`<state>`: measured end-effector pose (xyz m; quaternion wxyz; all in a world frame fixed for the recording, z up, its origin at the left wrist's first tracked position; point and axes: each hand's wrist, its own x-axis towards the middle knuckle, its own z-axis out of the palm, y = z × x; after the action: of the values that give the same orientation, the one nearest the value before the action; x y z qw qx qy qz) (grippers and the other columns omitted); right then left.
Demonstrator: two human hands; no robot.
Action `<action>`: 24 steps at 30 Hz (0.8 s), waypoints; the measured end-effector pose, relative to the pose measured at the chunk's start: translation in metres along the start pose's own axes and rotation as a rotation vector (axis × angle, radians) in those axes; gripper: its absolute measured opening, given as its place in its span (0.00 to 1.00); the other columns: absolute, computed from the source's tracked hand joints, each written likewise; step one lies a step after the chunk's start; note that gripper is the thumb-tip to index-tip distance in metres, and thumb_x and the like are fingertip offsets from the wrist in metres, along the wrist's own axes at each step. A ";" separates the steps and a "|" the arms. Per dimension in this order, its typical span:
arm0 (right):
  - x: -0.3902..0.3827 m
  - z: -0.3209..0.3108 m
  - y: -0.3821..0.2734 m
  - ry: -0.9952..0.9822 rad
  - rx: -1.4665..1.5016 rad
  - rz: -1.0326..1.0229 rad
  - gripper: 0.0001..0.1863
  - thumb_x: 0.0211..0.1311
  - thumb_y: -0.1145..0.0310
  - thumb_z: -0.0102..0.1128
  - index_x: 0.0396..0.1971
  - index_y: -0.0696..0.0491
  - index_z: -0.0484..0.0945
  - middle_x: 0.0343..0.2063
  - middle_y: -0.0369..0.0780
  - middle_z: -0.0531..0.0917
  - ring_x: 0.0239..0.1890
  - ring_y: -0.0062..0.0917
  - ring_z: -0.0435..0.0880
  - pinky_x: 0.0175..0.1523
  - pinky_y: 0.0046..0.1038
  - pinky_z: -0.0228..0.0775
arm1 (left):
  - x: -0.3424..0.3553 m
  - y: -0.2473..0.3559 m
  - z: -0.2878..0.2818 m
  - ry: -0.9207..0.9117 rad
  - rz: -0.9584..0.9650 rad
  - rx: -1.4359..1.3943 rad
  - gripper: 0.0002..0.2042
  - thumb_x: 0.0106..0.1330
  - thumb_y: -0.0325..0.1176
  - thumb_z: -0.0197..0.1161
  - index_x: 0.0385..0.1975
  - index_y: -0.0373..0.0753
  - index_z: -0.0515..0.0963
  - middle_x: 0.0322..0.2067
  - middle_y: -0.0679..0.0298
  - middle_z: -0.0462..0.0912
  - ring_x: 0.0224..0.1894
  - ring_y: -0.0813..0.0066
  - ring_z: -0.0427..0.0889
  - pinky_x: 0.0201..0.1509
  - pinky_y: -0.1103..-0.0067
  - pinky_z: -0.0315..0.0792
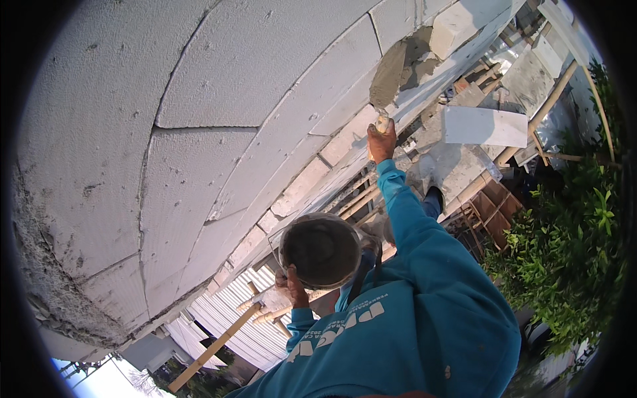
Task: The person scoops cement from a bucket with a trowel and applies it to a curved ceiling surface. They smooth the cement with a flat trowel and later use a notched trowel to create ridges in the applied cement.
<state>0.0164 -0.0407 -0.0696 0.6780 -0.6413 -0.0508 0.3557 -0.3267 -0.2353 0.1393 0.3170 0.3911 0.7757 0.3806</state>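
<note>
Clearly, the grip of the right hand (381, 142) is being closed around the pale handle (383, 124) of a trowel (390, 76), with the fingers wrapped tight and the arm in its teal sleeve (411, 219) being stretched far out. The trowel's blade is being held flat against the white block wall (199, 132), and it is being coated in grey mortar (415, 63), a rough patch of which is lying on the blocks just beyond it. The tool is being judged stiff and blade-heavy while loaded, and the wet mortar soft and apt to slide off, so the handle is being taken as the only sound place to hold it.

Nearer the body, the grip of the left hand (290, 285) is being clamped on the rim of a round bucket (321, 250), fingers over the edge, and the bucket is being held up close to the wall. Its dark inside is being shown, but how full it is cannot be told. It is being judged weighty and gritty at the rim, best held at the edge.

Farther out, a loose white block (484, 126) is lying on the staging, bamboo poles (212, 348) are crossing below, corrugated roofing (232, 312) is showing beneath, and green bushes (570, 245) are standing to the right.
</note>
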 end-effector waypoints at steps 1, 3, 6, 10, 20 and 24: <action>-0.007 0.001 0.007 0.021 -0.005 -0.018 0.16 0.52 0.74 0.64 0.38 0.56 0.68 0.31 0.43 0.80 0.33 0.32 0.81 0.39 0.34 0.74 | 0.000 0.004 0.000 -0.022 -0.010 -0.002 0.13 0.57 0.34 0.64 0.17 0.42 0.66 0.18 0.75 0.66 0.23 0.85 0.60 0.26 0.80 0.56; -0.029 0.023 0.013 0.116 -0.200 -0.017 0.17 0.53 0.73 0.63 0.39 0.56 0.65 0.32 0.49 0.80 0.35 0.42 0.82 0.42 0.40 0.73 | 0.008 -0.020 -0.017 -0.013 0.033 0.022 0.13 0.56 0.33 0.64 0.17 0.42 0.65 0.18 0.75 0.65 0.23 0.85 0.59 0.26 0.80 0.55; -0.076 0.073 -0.013 0.148 -0.390 0.071 0.19 0.54 0.72 0.61 0.42 0.56 0.62 0.34 0.55 0.80 0.39 0.52 0.80 0.45 0.45 0.72 | 0.004 -0.028 -0.026 0.021 0.029 0.021 0.14 0.56 0.33 0.63 0.16 0.43 0.63 0.18 0.75 0.62 0.22 0.85 0.57 0.25 0.80 0.54; -0.127 0.094 -0.016 0.054 -0.426 0.035 0.22 0.57 0.70 0.62 0.44 0.60 0.59 0.40 0.61 0.77 0.44 0.56 0.78 0.49 0.45 0.69 | 0.008 -0.018 -0.018 -0.008 0.011 -0.040 0.15 0.56 0.34 0.63 0.16 0.43 0.62 0.17 0.76 0.60 0.22 0.85 0.56 0.25 0.79 0.52; -0.201 -0.081 -0.051 -0.528 -0.628 -0.240 0.29 0.60 0.55 0.62 0.51 0.61 0.65 0.39 0.55 0.79 0.42 0.50 0.79 0.45 0.43 0.70 | 0.032 -0.019 -0.012 0.058 0.040 -0.193 0.14 0.56 0.28 0.64 0.17 0.41 0.63 0.19 0.75 0.64 0.23 0.86 0.59 0.25 0.82 0.54; -0.197 -0.136 -0.127 -1.002 -1.007 -0.262 0.31 0.58 0.54 0.62 0.51 0.64 0.68 0.37 0.56 0.80 0.40 0.51 0.80 0.43 0.42 0.72 | 0.054 -0.009 0.007 0.159 0.141 0.098 0.09 0.55 0.30 0.64 0.21 0.35 0.70 0.19 0.71 0.69 0.23 0.82 0.63 0.27 0.80 0.61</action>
<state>-0.0056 -0.2526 0.0983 0.2324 -0.6244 -0.5898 0.4563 -0.3513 -0.1913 0.1180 0.2076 0.4282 0.7866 0.3935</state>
